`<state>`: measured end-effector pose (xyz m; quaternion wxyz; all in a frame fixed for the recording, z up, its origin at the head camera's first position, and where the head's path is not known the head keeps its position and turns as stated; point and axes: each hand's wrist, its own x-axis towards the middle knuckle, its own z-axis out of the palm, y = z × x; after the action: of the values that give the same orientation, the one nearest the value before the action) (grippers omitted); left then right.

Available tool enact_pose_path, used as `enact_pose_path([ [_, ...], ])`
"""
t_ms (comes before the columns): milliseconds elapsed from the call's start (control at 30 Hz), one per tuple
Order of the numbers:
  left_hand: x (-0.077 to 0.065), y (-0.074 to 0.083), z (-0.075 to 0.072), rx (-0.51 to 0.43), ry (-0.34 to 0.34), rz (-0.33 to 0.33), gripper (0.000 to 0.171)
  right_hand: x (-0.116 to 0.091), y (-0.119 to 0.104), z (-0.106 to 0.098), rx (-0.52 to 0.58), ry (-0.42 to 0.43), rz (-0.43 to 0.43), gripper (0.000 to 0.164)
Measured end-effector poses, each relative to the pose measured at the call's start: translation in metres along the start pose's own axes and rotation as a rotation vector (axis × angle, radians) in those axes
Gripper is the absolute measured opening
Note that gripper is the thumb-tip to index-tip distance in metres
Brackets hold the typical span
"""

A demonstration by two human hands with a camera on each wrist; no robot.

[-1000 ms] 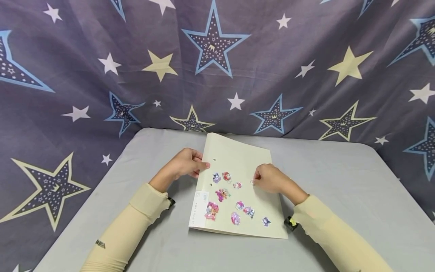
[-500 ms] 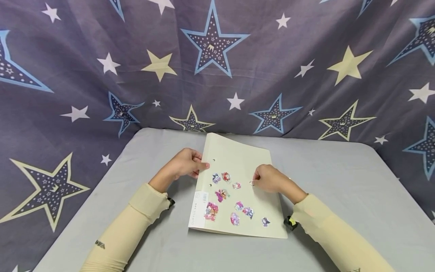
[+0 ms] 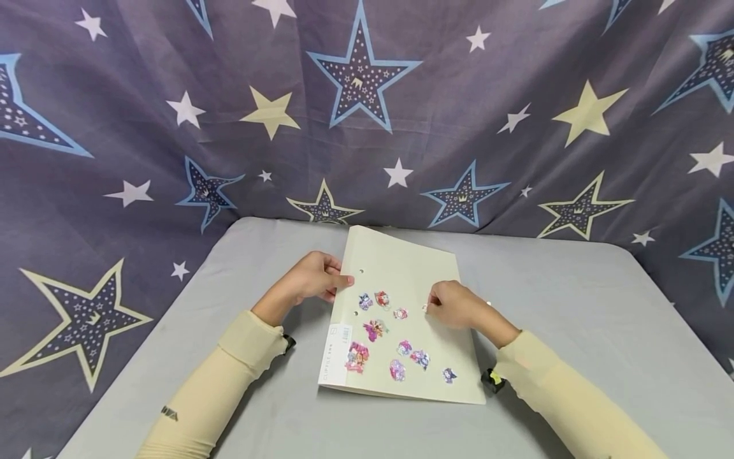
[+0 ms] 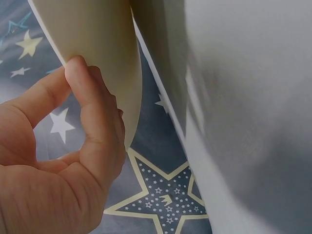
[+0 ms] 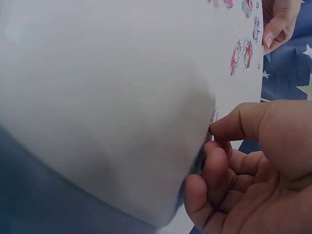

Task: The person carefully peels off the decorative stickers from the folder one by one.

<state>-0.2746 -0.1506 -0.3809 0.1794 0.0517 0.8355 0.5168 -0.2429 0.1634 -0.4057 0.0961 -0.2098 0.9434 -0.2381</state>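
A cream clip file stands tilted on the bed-like grey surface, its cover decorated with several shiny cartoon stickers. My left hand pinches the file's left edge; in the left wrist view the fingers lie along the curved cream cover, with the thumb across its edge. Near the right side of the cover, my right hand pinches a small sticker against the file. The right wrist view shows the thumb tip at this sticker, mostly hidden by the fingers, which are curled.
Grey cloth covers the flat surface around the file. Behind it hangs a dark curtain printed with stars. A white label runs down the file's lower left side. A tiny white thing shows beside the right wrist.
Both hands stay in place on the file, the right one dipping only slightly. The tiny white thing beside the right wrist has come into sight.
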Motion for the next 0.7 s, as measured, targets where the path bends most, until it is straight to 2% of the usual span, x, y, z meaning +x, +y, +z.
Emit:
enact_pose_path([
  [167, 0.001, -0.001, 0.000, 0.003, 0.005, -0.001, 0.032, -0.002, 0.002, -0.001, -0.002, 0.026, -0.034, 0.011],
  [433, 0.002, -0.002, 0.000, 0.003, 0.011, -0.006, 0.033, -0.007, 0.006, -0.003, 0.000, 0.092, -0.138, 0.012],
  [700, 0.002, -0.002, 0.000, 0.018, 0.009, -0.002, 0.033, -0.011, 0.011, -0.003, 0.031, 0.088, -0.189, 0.009],
])
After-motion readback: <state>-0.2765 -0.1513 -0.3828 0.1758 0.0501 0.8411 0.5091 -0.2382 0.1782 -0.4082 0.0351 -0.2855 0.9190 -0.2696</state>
